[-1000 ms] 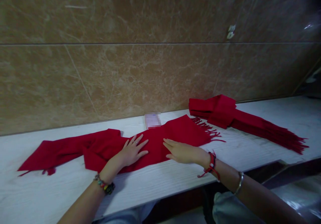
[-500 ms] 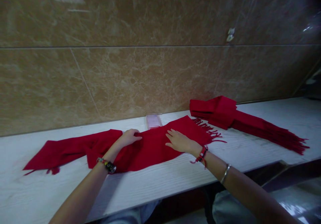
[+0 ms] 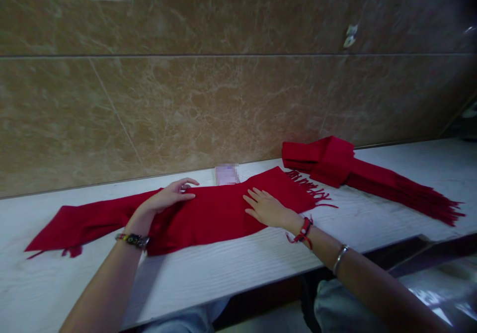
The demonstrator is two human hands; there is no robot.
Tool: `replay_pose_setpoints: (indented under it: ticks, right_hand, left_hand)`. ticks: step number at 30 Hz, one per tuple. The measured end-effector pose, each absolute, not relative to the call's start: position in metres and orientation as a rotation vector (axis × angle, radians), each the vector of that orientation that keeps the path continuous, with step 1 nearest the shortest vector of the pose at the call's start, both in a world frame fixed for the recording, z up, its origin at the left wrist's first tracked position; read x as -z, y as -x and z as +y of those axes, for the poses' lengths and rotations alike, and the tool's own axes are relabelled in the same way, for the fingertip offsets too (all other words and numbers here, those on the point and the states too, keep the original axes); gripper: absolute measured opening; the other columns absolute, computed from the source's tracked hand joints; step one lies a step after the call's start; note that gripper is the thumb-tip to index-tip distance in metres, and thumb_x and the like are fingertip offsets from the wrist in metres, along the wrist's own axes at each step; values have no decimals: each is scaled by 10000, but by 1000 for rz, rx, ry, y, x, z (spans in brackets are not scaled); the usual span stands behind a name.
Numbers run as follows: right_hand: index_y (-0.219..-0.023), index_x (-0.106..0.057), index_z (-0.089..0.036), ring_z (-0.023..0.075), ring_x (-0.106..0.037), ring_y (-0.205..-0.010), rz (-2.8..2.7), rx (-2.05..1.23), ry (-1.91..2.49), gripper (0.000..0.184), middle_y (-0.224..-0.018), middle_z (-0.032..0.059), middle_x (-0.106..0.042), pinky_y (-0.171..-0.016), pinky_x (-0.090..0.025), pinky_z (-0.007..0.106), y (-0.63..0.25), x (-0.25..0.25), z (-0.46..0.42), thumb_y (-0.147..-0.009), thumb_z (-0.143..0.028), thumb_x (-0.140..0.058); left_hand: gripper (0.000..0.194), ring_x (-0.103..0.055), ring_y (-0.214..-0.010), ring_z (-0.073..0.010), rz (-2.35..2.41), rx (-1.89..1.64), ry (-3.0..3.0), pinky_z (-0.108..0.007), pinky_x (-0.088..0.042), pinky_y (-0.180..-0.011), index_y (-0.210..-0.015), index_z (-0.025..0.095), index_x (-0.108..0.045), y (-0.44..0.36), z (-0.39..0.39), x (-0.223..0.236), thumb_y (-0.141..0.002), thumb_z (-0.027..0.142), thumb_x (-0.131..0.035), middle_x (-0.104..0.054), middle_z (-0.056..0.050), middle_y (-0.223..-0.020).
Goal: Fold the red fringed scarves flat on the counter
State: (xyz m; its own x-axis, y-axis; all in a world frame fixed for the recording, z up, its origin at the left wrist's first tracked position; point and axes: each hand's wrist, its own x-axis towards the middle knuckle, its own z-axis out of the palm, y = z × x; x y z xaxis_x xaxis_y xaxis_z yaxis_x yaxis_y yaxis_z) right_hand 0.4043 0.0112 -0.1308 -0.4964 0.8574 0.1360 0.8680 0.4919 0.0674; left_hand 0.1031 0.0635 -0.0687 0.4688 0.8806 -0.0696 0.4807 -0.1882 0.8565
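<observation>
A red fringed scarf (image 3: 219, 213) lies lengthwise on the white table, its middle spread broad and fairly smooth. Its left stretch is narrower and partly folded, and the fringe at its right end fans out on the tabletop. My right hand (image 3: 266, 208) rests flat on the right part of the cloth, fingers stretched out. At the scarf's far edge, left of the middle, my left hand (image 3: 171, 195) is open, with a gap between thumb and fingers; part of the cloth under its palm is hidden.
A second red scarf (image 3: 331, 161), folded over itself with its fringe to the right, lies near the wall. A small blurred pale item (image 3: 226, 174) sits behind the first scarf. The marble-patterned wall (image 3: 194, 109) borders the white table (image 3: 223, 268) at the back.
My left hand has moved left along the scarf's far edge, and the cloth there now lies flatter and wider. My right hand stays in nearly the same place on the cloth.
</observation>
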Motion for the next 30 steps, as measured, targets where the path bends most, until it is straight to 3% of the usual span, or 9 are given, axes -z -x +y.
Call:
replay_pose_setpoints:
  ticks: [3,7,10,14,20,23,30]
  right_hand:
    - [-1304,-405,-102,286,-285,-1272,-2646,222,1521,490,-1355,165,-374,-1009,-276,444,-405,133,14,-906,-377,-324]
    - [-1233,-486,-97,282,-343,-1241,-2592,280,1467,423,-1298,183,-446,-987,-299,458,-402,129,8,-893,-323,-376]
    - [-1149,-553,-131,235,-447,-1146,-2607,248,1200,327,-1194,139,-546,-964,-338,400,-387,120,-8,-869,-255,-439]
    - [-1120,-548,-159,189,-516,-982,-2691,140,817,332,-1054,84,-594,-860,-409,322,-349,114,-32,-826,-312,-532]
    - [-1110,-494,-132,186,-531,-820,-2750,339,821,255,-886,88,-592,-693,-425,302,-304,115,-44,-861,-128,-439]
    - [-1102,-478,-161,164,-527,-770,-2783,348,808,233,-826,63,-577,-653,-407,275,-301,114,-42,-881,-124,-412]
    - [-820,-553,-152,140,-484,-736,-2770,393,799,151,-818,45,-538,-647,-374,259,-309,113,-29,-883,-138,-416]
  left_hand:
    - [508,-569,-741,-172,1385,-588,-1981,-273,-441,-676,-990,191,-541,-98,73,75,-588,489,-631,-605,7,-776]
    - [348,-564,-708,-212,1644,-239,-2256,-306,-427,-698,-660,164,-578,-99,83,90,-641,508,-530,-619,-38,-683]
    - [326,-570,-752,-194,1567,-287,-2375,-278,-427,-715,-747,165,-590,-101,86,98,-717,452,-437,-644,-49,-790]
    - [278,-568,-714,-188,1551,-241,-2419,-276,-430,-681,-770,159,-596,-102,87,105,-715,395,-460,-650,-55,-790]
    - [255,-569,-713,-184,1527,-242,-2451,-269,-424,-670,-797,146,-609,-104,86,113,-746,349,-462,-654,-66,-809]
    - [240,-573,-723,-185,1518,-269,-2480,-269,-427,-679,-823,139,-613,-104,86,113,-758,319,-468,-656,-73,-830]
    - [201,-581,-799,-187,1531,-378,-2536,-267,-425,-739,-883,149,-630,-103,85,110,-770,261,-507,-660,-72,-890]
